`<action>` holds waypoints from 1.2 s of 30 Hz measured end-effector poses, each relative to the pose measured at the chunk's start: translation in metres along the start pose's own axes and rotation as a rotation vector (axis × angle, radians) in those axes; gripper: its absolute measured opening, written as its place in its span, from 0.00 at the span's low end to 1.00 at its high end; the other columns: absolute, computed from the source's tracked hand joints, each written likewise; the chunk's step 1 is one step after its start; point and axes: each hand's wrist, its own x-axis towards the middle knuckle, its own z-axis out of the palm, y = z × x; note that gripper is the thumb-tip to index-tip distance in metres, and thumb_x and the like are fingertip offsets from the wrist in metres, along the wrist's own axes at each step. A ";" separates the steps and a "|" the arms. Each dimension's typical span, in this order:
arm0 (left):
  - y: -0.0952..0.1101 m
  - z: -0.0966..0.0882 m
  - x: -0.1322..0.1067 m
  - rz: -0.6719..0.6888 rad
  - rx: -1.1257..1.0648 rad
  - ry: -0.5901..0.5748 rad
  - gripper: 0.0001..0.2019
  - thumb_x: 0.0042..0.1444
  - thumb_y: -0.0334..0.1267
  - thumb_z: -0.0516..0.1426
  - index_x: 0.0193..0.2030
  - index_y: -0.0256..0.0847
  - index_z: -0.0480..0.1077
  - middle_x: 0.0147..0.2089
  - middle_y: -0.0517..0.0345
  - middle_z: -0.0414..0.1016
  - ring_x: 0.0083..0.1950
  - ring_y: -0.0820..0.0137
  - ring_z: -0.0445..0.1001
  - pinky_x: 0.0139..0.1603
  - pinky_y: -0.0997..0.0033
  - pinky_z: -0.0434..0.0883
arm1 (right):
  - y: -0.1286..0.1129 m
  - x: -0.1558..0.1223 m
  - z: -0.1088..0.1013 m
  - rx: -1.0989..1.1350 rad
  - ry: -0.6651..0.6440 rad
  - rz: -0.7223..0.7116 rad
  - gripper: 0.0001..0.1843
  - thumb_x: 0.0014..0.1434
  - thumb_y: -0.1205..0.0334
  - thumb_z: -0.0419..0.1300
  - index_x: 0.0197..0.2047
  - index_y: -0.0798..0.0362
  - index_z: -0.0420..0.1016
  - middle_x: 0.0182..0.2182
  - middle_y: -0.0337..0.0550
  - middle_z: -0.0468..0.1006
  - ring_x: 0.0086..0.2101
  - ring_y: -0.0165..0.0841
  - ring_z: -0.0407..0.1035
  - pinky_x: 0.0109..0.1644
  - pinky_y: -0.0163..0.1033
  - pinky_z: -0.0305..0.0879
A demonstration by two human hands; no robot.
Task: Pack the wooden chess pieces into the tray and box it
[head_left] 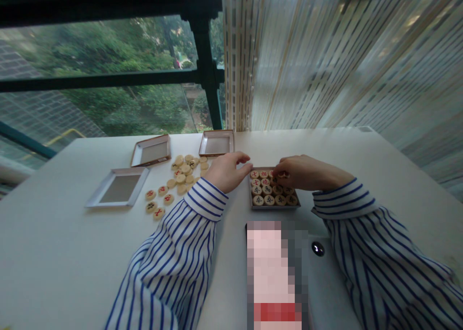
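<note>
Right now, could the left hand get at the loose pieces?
Probably yes. The left hand looks empty and sits just right of the loose pieces, with nothing seen standing between them. It points toward the packed box, though, so it would likely have to swing back left.

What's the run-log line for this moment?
left hand: open, by box | right hand: at pieces in box, grip unclear | loose pieces: on table, left of box | shallow trays: near loose pieces

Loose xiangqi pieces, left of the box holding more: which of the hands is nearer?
Left. The left hand is just right of the loose xiangqi pieces; the right hand is farther right, at the box of xiangqi pieces.
</note>
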 end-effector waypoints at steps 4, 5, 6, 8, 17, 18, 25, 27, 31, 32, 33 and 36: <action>0.001 -0.001 0.000 -0.010 0.007 -0.006 0.16 0.53 0.45 0.53 0.44 0.39 0.72 0.42 0.52 0.77 0.40 0.66 0.74 0.43 0.68 0.70 | 0.000 0.000 0.000 -0.002 -0.009 0.000 0.15 0.53 0.59 0.50 0.38 0.48 0.77 0.34 0.43 0.78 0.32 0.35 0.70 0.34 0.38 0.59; 0.001 -0.001 0.000 -0.009 0.008 -0.008 0.16 0.53 0.45 0.53 0.44 0.39 0.72 0.42 0.52 0.77 0.40 0.66 0.74 0.43 0.68 0.70 | -0.001 -0.001 -0.001 -0.006 -0.011 -0.001 0.15 0.53 0.59 0.50 0.38 0.48 0.77 0.34 0.43 0.78 0.32 0.35 0.70 0.33 0.38 0.59; 0.001 -0.001 0.000 -0.008 0.008 -0.009 0.16 0.53 0.45 0.53 0.44 0.39 0.72 0.42 0.52 0.77 0.40 0.66 0.74 0.43 0.68 0.70 | -0.001 -0.001 -0.001 -0.010 -0.012 0.000 0.15 0.53 0.59 0.50 0.37 0.48 0.77 0.34 0.43 0.78 0.32 0.35 0.70 0.33 0.38 0.59; 0.000 -0.001 0.000 -0.005 0.009 -0.009 0.16 0.53 0.45 0.53 0.44 0.39 0.72 0.43 0.52 0.76 0.41 0.66 0.74 0.43 0.68 0.70 | -0.002 -0.001 -0.003 -0.019 -0.016 0.008 0.15 0.53 0.59 0.50 0.37 0.49 0.77 0.33 0.44 0.78 0.32 0.35 0.70 0.33 0.38 0.59; -0.001 -0.003 0.000 -0.008 0.003 -0.007 0.16 0.53 0.45 0.53 0.44 0.39 0.72 0.43 0.53 0.76 0.43 0.66 0.74 0.46 0.68 0.69 | 0.005 -0.002 -0.003 -0.023 0.057 0.006 0.17 0.54 0.56 0.51 0.44 0.48 0.75 0.38 0.44 0.78 0.37 0.37 0.71 0.38 0.39 0.61; -0.002 -0.004 0.000 -0.008 0.000 -0.001 0.16 0.53 0.44 0.53 0.44 0.39 0.72 0.43 0.53 0.76 0.43 0.66 0.73 0.46 0.67 0.69 | 0.006 -0.003 -0.003 -0.027 0.061 0.008 0.17 0.54 0.56 0.51 0.43 0.47 0.75 0.37 0.44 0.78 0.36 0.37 0.71 0.37 0.39 0.60; -0.011 -0.020 0.002 -0.009 -0.097 0.069 0.16 0.52 0.44 0.54 0.42 0.36 0.73 0.41 0.51 0.77 0.43 0.67 0.73 0.46 0.67 0.69 | 0.004 -0.003 -0.008 -0.041 0.148 0.010 0.14 0.54 0.60 0.50 0.38 0.49 0.76 0.34 0.43 0.78 0.35 0.35 0.70 0.36 0.37 0.59; -0.012 -0.026 0.001 -0.010 -0.135 0.093 0.16 0.52 0.43 0.54 0.43 0.35 0.72 0.41 0.50 0.77 0.41 0.67 0.74 0.46 0.67 0.70 | 0.002 -0.003 -0.010 -0.055 0.182 0.020 0.14 0.55 0.59 0.49 0.35 0.50 0.76 0.33 0.44 0.78 0.33 0.34 0.69 0.35 0.37 0.58; -0.010 -0.042 -0.002 -0.028 -0.110 0.150 0.16 0.51 0.44 0.54 0.42 0.36 0.73 0.41 0.51 0.77 0.42 0.66 0.74 0.45 0.67 0.70 | -0.002 -0.003 -0.012 -0.088 0.247 0.030 0.13 0.55 0.60 0.49 0.34 0.50 0.75 0.32 0.43 0.77 0.31 0.33 0.68 0.32 0.37 0.56; -0.009 -0.046 -0.003 -0.038 -0.094 0.161 0.16 0.51 0.44 0.54 0.42 0.36 0.73 0.41 0.52 0.77 0.42 0.66 0.73 0.45 0.66 0.70 | -0.003 -0.003 -0.012 -0.092 0.262 0.024 0.13 0.56 0.60 0.49 0.34 0.50 0.75 0.32 0.42 0.77 0.31 0.33 0.68 0.32 0.37 0.56; -0.009 -0.050 -0.005 -0.046 -0.090 0.176 0.16 0.51 0.44 0.54 0.42 0.36 0.73 0.41 0.52 0.77 0.42 0.66 0.73 0.46 0.66 0.69 | -0.004 -0.003 -0.013 -0.095 0.278 0.019 0.13 0.56 0.60 0.49 0.34 0.50 0.74 0.32 0.42 0.76 0.31 0.33 0.68 0.32 0.37 0.56; -0.011 -0.061 -0.008 -0.049 -0.089 0.223 0.16 0.51 0.44 0.54 0.42 0.36 0.73 0.41 0.52 0.77 0.43 0.66 0.73 0.47 0.66 0.69 | -0.007 -0.004 -0.014 -0.104 0.329 0.005 0.13 0.56 0.60 0.49 0.34 0.50 0.74 0.32 0.42 0.76 0.31 0.33 0.68 0.33 0.37 0.56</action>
